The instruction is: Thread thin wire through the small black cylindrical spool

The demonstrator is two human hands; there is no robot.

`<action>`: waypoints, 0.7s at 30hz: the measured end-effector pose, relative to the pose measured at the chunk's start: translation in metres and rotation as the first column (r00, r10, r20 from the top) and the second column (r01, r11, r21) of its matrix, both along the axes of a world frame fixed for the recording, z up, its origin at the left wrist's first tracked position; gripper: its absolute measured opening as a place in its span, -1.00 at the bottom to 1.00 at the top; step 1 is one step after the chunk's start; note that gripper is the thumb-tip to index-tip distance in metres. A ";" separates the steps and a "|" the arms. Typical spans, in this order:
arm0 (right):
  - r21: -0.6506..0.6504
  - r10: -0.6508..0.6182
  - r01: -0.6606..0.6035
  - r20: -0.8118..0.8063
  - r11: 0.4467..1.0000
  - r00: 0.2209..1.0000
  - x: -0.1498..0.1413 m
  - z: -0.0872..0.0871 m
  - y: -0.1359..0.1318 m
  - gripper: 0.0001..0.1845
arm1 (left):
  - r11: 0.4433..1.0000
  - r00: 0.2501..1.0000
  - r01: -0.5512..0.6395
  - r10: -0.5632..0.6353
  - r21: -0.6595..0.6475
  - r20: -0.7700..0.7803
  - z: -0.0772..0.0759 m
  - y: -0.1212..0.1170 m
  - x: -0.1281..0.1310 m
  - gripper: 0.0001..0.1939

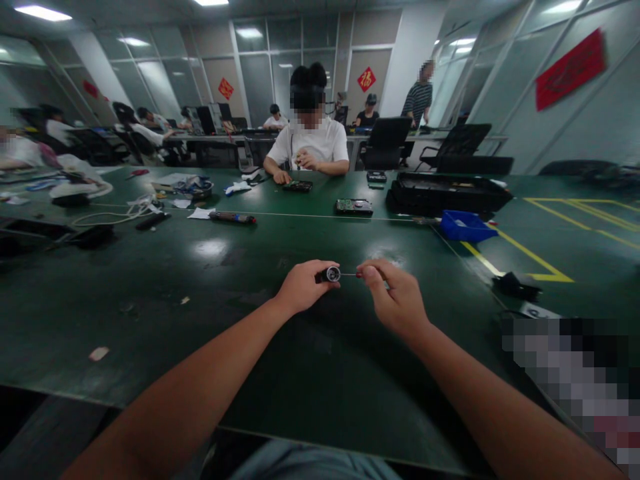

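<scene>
My left hand [301, 288] is closed round a small black cylinder [332, 274], whose round, silver-rimmed end faces me. What sits inside that rim is too small to make out. From the right, the thin metal shaft of a screwdriver [349, 275] reaches the cylinder's side. My right hand [401, 299] pinches the screwdriver by its handle, of which only a little red shows between the fingers. Both hands are held above the green tabletop [320, 373], close together. Whether the screwdriver's tip sits in a screw, I cannot tell.
Across the table a co-worker [320, 140] handles a circuit-board device [298, 186]. A hard drive [354, 207], black tray [445, 193] and blue bin [465, 227] stand beyond my hands. An electric screwdriver [233, 217] and cables [125, 212] lie left.
</scene>
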State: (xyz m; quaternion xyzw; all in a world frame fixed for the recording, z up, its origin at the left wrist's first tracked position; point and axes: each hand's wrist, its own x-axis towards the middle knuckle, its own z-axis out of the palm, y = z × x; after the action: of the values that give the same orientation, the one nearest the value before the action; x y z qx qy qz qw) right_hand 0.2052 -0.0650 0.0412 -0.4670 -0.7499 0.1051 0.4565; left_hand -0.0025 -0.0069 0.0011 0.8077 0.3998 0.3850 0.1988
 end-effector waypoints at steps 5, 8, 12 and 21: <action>-0.122 -0.076 0.040 -0.302 0.992 0.950 -0.003 -0.006 0.005 -0.71 | 1.000 1.000 -0.021 0.021 -0.022 0.020 0.000 0.000 0.000 -0.60; -0.185 -0.095 0.015 -0.431 0.983 0.897 -0.003 -0.011 0.011 -0.67 | 1.000 1.000 -0.014 0.015 -0.015 0.025 0.000 -0.001 0.000 -0.59; -0.275 -0.118 -0.077 -0.625 0.958 0.772 -0.001 -0.016 0.021 -0.65 | 1.000 1.000 -0.005 0.005 -0.016 0.025 0.002 -0.001 0.001 -0.61; -0.237 -0.155 -0.010 -0.667 0.972 0.729 -0.001 -0.017 0.021 -0.68 | 1.000 1.000 -0.022 0.022 -0.002 0.015 0.001 -0.001 0.001 -0.58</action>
State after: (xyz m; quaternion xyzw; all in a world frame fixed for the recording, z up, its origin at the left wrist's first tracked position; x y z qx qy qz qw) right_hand 0.2044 -0.0438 0.0242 -0.4735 -0.4949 0.3344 0.6474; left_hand -0.0011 -0.0077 0.0020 0.8003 0.4075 0.3927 0.1983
